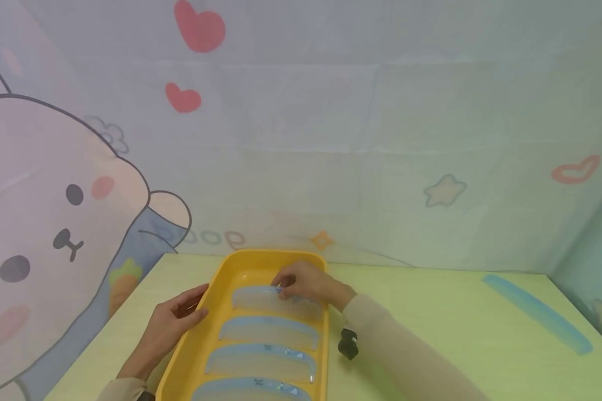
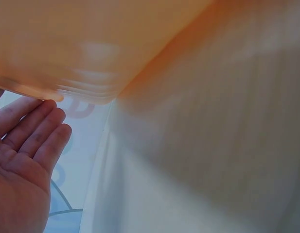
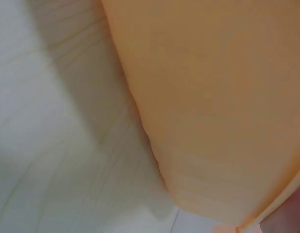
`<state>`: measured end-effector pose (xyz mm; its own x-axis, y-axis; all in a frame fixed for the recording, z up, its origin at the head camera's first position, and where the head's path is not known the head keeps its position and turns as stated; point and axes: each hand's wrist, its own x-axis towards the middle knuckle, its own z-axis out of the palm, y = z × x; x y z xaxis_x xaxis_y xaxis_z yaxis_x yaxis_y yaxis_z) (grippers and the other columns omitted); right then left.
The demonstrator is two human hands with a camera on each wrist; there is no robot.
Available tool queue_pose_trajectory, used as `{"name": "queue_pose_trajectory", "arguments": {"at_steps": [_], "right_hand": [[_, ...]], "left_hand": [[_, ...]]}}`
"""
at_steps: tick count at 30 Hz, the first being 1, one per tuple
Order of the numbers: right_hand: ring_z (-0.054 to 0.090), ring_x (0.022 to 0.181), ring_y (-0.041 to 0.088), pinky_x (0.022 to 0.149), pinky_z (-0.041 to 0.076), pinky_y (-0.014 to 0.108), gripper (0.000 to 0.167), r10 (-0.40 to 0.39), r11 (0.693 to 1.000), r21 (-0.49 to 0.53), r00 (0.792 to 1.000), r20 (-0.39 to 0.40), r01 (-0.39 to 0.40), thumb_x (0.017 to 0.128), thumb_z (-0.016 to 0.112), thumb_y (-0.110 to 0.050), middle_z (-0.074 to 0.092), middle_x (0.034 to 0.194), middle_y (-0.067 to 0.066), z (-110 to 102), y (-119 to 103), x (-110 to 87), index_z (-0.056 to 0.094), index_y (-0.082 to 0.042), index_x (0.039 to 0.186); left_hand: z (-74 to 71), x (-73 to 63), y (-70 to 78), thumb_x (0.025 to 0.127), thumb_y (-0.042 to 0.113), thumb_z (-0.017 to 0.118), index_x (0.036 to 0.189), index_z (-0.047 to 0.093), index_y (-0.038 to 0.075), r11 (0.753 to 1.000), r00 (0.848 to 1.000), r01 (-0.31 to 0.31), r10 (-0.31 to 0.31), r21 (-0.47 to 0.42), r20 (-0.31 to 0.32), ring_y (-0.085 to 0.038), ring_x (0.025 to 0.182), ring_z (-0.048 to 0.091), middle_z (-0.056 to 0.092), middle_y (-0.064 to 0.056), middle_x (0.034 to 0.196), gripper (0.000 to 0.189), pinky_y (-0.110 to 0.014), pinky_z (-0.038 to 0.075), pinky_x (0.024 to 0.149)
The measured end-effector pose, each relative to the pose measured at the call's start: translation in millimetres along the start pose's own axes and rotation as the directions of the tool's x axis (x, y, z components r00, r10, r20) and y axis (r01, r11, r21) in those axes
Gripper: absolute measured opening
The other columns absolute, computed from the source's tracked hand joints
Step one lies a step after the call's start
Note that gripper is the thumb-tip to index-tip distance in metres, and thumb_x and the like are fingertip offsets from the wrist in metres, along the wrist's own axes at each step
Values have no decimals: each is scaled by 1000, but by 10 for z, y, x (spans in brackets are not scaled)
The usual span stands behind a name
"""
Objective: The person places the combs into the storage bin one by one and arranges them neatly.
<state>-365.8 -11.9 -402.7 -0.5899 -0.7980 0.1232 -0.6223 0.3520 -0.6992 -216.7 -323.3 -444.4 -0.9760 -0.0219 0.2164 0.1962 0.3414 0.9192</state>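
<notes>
A yellow tray [image 1: 181, 348] holds several translucent blue combs, laid in a column across it. In the head view my right hand [image 1: 306, 280] reaches over the tray's right rim and pinches the spine of the farthest comb [image 1: 253, 298]. Below it lie a second comb [image 1: 268, 328], a third comb [image 1: 261, 359] and, cut by the frame's bottom, the nearest comb [image 1: 241, 390]. My left hand [image 1: 173, 317] touches the tray's left rim; in the left wrist view its fingers are nearly straight beneath the rim. In the right wrist view the tray's outer wall [image 3: 203, 107] hides most of the right hand.
Another blue comb [image 1: 539, 314] lies alone at the right of the pale yellow-green table [image 1: 421, 312]. Behind the table hangs a printed cloth [image 1: 291, 184] with hearts and a cartoon animal. The tray's far end stands near the cloth.
</notes>
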Motion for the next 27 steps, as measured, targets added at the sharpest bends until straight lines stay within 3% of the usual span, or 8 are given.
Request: {"name": "queue_pose_trajectory", "arguments": {"at_steps": [8, 16, 27], "right_hand": [[66, 83, 7, 79, 56, 22, 20, -31, 993, -111, 999, 15, 32, 92, 84, -4, 78, 96, 1, 32, 16, 30, 81, -3, 112], [69, 99, 21, 91, 56, 28, 28, -27, 968, -248, 997, 74, 45, 91, 84, -3, 77, 108, 8, 58, 18, 36, 78, -1, 118], [68, 110, 26, 100, 55, 34, 36, 20, 954, -299, 993, 115, 16, 91, 83, -2, 76, 117, 10, 74, -23, 2, 75, -1, 126]], "left_hand": [[-5, -4, 9, 102, 15, 75, 154, 56, 2, 1000, 1000, 9, -9, 2, -6, 7, 118, 60, 53, -22, 154, 57, -22, 57, 92], [-1, -10, -6, 102, 15, 75, 154, 56, 3, 1000, 1000, 11, -11, 0, -3, 6, 119, 61, 54, -21, 154, 57, -22, 57, 92], [7, -23, -4, 101, 14, 76, 153, 57, 2, 1000, 1000, -6, 6, 4, -6, 7, 120, 59, 54, -22, 154, 56, -21, 56, 93]]}}
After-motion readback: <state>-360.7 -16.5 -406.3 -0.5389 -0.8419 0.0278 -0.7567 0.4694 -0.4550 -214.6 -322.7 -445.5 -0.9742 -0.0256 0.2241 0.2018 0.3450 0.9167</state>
